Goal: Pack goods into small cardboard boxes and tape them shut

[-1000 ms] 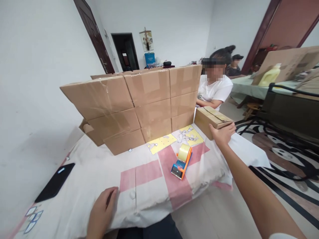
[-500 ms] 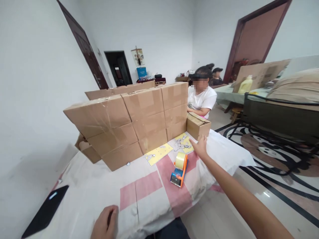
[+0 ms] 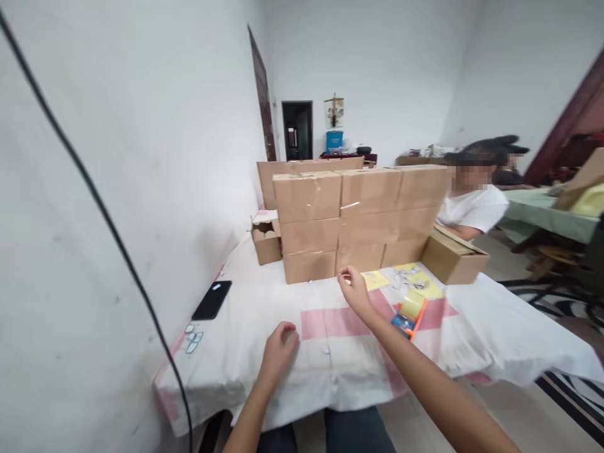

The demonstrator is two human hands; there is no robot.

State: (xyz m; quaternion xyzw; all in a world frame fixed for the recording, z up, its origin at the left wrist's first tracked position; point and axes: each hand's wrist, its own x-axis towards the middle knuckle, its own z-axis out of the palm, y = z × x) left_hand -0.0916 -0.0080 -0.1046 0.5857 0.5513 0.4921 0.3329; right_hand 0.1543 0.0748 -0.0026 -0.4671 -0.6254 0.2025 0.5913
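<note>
My left hand (image 3: 282, 345) hovers low over the near middle of the white and pink tablecloth (image 3: 264, 296), its fingers loosely bent and apart from the thumb, nothing in it. Farther forward, my right hand (image 3: 353, 289) is in front of the stack's lower boxes; its fingers curl loosely, with no object visible in them. The stacked cardboard boxes (image 3: 309, 236) form a wall several boxes wide, sealed with clear tape. To the right of my right forearm lies an orange and blue tape dispenser (image 3: 409, 318) carrying a yellowish tape roll.
A separate cardboard box (image 3: 455, 259) sits at the stack's right end. An open-topped small box (image 3: 267, 244) stands at its left. A black phone (image 3: 212, 301) lies near the table's left edge. A person in a white shirt (image 3: 476, 207) sits behind. A black cable (image 3: 104, 211) hangs at left.
My view has swung left, so the table sits farther right in it. My right hand has left the separate box and come left toward the stack's front. My left hand has moved forward over the cloth.
</note>
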